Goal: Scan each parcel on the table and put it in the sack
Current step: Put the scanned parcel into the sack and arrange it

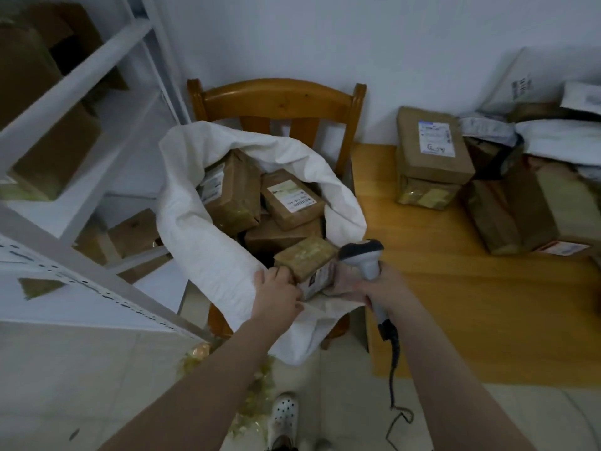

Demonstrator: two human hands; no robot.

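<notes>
Small brown parcel (305,255) sat at the near lip of the sack (201,242), just inside the mouth and on top of the boxes already dropped in (292,198), with its label face turned toward me. Its long axis ran across the sack's mouth, from the shelf side to the table side, and the table-side end was tipped a bit higher. I had the left hand (276,288) at the end toward the sack's shelf side, fingers curled against the box over the sack's near rim. I logged that as gripping the parcel, though part of the grip was hidden. The right hand (380,288) was clenched round the handle of the scanner (361,253). The scanner's head was just above the parcel's other end, and its cable (395,353) hung down in front of the sack. So the parcel lay straight ahead, between the two hands, and the left was the one carrying it. My read: letting go with the left would tip it forward and down, deeper into the sack. I couldn't tell whether the scan had registered. Beside the sack the table (455,288) held more work, a labelled box (434,148) on a stack and other wrapped parcels past it. A wooden chair (276,99) stood behind the sack, and white shelving (81,76) was on its other side.
</notes>
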